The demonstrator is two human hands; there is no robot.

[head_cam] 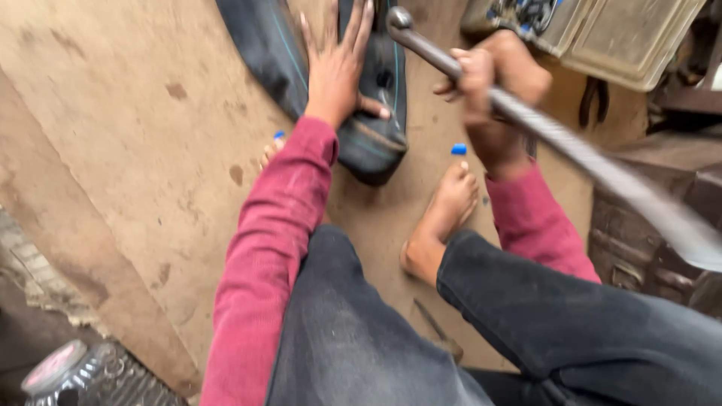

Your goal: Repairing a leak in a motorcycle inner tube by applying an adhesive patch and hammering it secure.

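- Left hand: flat, fingers spread, palm pressed down on a black rubber inner tube. Not gripping, only pressing.
- Inner tube: lies on the brown floor at top centre, running up out of view. Its folded lower end sits just ahead of the bare feet. Thin blue lines run along its length.
- Right hand: fist clamped round a long metal bar, held well off the floor.
- Metal bar: runs diagonally from a rounded end near the tube, at upper centre, down to a wide flat end at the right edge. The flat end is blurred and close to the camera.
- Hands are apart, the left on the tube, the right on the bar to its side.
- Person crouches: dark trousers, red long sleeves, bare right foot on the floor between the arms. Toes of the other foot peek out beside the left sleeve.
- Small blue bit on the floor just ahead of the right foot.
- Battered metal box at upper right, open, with small items inside.
- Clear plastic jar with a pale lid at lower left corner.
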